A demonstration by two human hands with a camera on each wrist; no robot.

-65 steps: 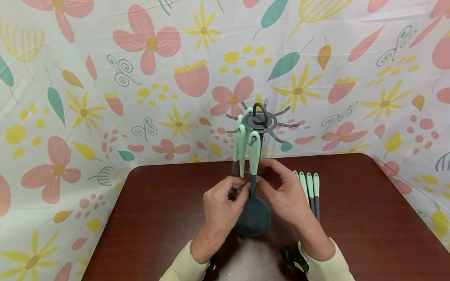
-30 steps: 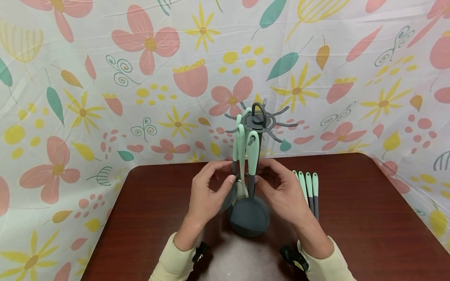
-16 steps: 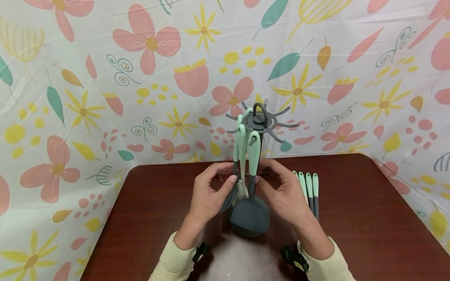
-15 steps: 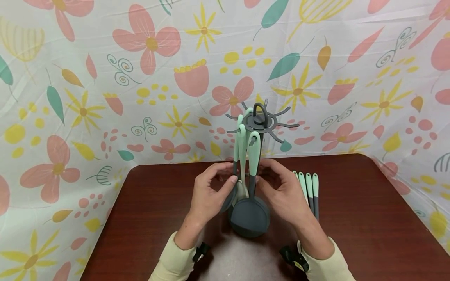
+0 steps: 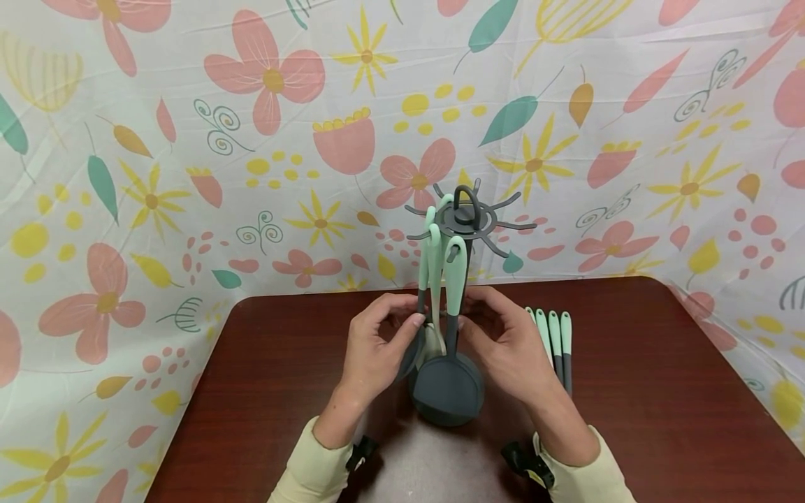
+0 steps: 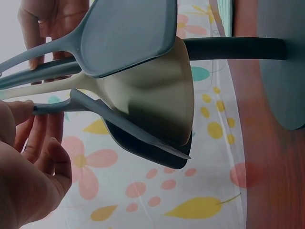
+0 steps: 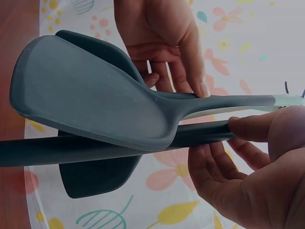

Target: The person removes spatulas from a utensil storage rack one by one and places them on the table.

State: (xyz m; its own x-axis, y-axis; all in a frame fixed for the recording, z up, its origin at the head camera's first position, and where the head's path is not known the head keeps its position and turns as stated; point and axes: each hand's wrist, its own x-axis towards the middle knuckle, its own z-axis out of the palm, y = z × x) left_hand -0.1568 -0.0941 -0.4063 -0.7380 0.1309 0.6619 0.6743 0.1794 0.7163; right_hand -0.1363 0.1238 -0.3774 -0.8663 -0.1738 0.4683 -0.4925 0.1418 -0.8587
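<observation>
A dark grey utensil stand point(image 5: 465, 218) rises mid-table, with curved hooks around its top. Mint-handled utensils hang on its left and front. My right hand point(image 5: 512, 342) grips the stand's pole point(image 7: 207, 133) between thumb and fingers. With the left hand point(image 5: 374, 346) I pinch the dark shaft of the leftmost turner point(image 6: 126, 124), whose blade shows almost edge-on in the left wrist view. The front turner point(image 5: 448, 391) hangs blade down between my hands. Behind it is a cream turner point(image 6: 152, 90), and another dark blade point(image 6: 143, 149) shows farther back.
Several more mint-handled utensils point(image 5: 556, 335) lie on the brown table point(image 5: 283, 377) to the right, partly hidden behind my right hand. A flower-patterned cloth point(image 5: 339, 230) hangs along the table's back edge. The stand's hooks on the right side carry nothing.
My left hand has shifted left, from the front turner's shaft to the leftmost turner's. Over the last second both hands hold nearly still. The right hand stays at the pole.
</observation>
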